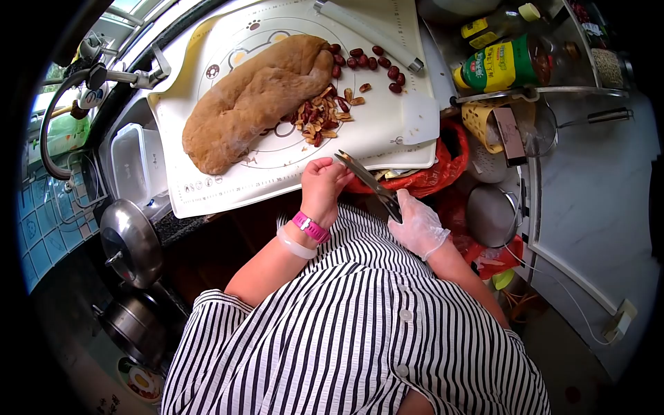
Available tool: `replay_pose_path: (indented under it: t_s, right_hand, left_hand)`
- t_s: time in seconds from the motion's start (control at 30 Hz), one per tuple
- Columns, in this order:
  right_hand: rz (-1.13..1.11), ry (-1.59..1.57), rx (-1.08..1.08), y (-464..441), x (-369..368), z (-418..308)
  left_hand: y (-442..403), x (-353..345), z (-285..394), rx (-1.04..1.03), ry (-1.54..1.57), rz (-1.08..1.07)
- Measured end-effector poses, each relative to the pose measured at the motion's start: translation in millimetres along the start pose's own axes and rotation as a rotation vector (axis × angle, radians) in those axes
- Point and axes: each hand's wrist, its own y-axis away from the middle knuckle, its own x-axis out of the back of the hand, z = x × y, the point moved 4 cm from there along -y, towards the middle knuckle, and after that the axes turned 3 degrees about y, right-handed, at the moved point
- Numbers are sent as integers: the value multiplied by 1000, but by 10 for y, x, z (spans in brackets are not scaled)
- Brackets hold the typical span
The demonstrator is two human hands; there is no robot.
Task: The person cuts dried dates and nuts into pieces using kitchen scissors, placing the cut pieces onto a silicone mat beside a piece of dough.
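My right hand (pixel 419 225), in a clear plastic glove, grips the black handles of a pair of scissors (pixel 368 176). The blades point up and left, toward my bare left hand (pixel 323 181). My left fingers are pinched together just beside the blade tips; whatever they hold is too small to make out. Beyond them, a pile of chopped red dates (pixel 319 119) lies on the white baking mat (pixel 373 145). Several whole red dates (pixel 364 61) are scattered farther back. A long brown slab of dough (pixel 259 104) rests to the left of the pile.
A rolling pin (pixel 373 34) lies at the mat's back right, with a white scraper (pixel 420 119) near the right edge. Below that hangs a red plastic bag (pixel 453 162). Bottles (pixel 501 66) and a strainer (pixel 492 214) stand at right; a pot lid (pixel 130 242) is at left.
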Motion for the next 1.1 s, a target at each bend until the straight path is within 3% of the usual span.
replay_pose_path:
  t_s: [0.3, 0.4, 0.63, 0.7, 0.77, 0.93, 1.1]
  right_hand:
    - [-143, 49, -110, 302, -77, 347]
    - [-98, 51, -98, 348, -84, 403]
    - [-233, -37, -234, 446, -279, 697]
    - [-229, -113, -232, 489, -364, 797]
    - [-133, -116, -228, 533, -367, 840]
    - [-163, -171, -247, 493, -300, 827]
    - [-215, -187, -278, 465, -214, 731]
  left_hand:
    - [-10, 81, -593, 166, 23, -23]
    - [22, 45, -761, 218, -86, -36]
    - [13, 26, -698, 184, -339, -60]
    - [-68, -4, -420, -167, -369, -188]
    - [-115, -86, -10, -484, -353, -179]
    - [-191, -290, 760, -1411, -1049, 136]
    - [-523, -773, 937, -1513, -1380, 70]
